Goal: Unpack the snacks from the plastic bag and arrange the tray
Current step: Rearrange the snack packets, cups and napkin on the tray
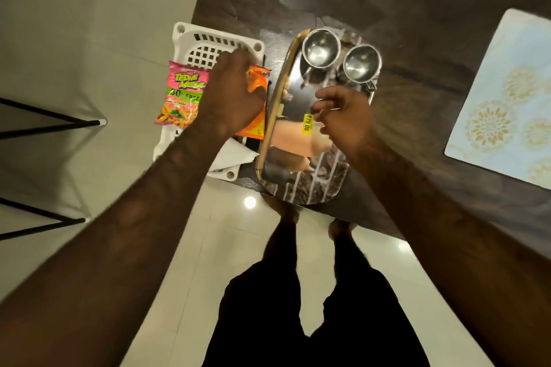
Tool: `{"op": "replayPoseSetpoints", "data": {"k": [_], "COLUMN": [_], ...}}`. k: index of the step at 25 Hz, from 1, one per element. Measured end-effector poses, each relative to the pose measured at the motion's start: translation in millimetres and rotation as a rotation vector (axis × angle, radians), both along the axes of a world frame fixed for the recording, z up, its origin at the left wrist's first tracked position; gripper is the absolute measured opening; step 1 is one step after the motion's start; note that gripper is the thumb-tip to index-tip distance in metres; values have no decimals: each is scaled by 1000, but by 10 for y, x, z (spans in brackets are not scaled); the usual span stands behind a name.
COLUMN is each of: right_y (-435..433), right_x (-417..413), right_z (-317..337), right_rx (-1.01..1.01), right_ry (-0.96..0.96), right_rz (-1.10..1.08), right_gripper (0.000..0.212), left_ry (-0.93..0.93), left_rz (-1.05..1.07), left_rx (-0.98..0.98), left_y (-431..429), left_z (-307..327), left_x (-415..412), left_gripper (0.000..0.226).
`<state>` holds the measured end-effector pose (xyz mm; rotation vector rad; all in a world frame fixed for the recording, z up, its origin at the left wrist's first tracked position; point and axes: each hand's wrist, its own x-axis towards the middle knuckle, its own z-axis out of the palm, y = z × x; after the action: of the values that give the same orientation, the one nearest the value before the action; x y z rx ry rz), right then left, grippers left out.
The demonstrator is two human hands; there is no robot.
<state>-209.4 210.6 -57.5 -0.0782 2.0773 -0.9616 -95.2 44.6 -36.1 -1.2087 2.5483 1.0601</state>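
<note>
A shiny steel tray [277, 116] with a yellow price sticker lies on the dark table, with two steel cups [320, 48] [361, 63] at its far end. Left of it stands a white plastic basket [208, 45]. A pink snack packet [182, 95] and an orange snack packet [257, 80] rest on the basket. My left hand [232, 92] is closed on the orange packet. Over the tray's middle hovers my right hand [343, 116], fingers curled and apart, holding nothing. A white piece of plastic or paper [235, 155] lies at the basket's near end.
A pale blue patterned placemat [504, 104] lies at the right of the dark table [417, 9]. Black metal stand legs [44, 125] are on the tiled floor at left. My legs and feet stand at the table's near edge.
</note>
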Motion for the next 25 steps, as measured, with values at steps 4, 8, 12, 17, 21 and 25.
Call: {"op": "replayPoseSetpoints", "data": {"k": [4, 8, 12, 17, 21, 25], "right_y": [240, 307, 224, 147, 57, 6], "right_x": [-396, -779, -850, -792, -738, -672], "right_z": [78, -30, -267, -397, -398, -379], "right_rx": [67, 146, 147, 173, 201, 219], "right_ry": [326, 381, 387, 442, 446, 462], "right_rz": [-19, 113, 313, 161, 87, 35], "right_gripper": [43, 86, 83, 77, 76, 76], "left_ry": [-46, -92, -102, -69, -71, -69], "left_rz": [-181, -275, -282, -186, -176, -181], "left_rx": [0, -6, 17, -22, -28, -18], "left_y": [256, 252, 229, 243, 229, 215], "left_z": [-100, -256, -391, -446, -456, -463], "left_x": [-721, -1031, -1129, -1079, -1102, -1105], "left_gripper": [65, 87, 86, 78, 77, 78]}}
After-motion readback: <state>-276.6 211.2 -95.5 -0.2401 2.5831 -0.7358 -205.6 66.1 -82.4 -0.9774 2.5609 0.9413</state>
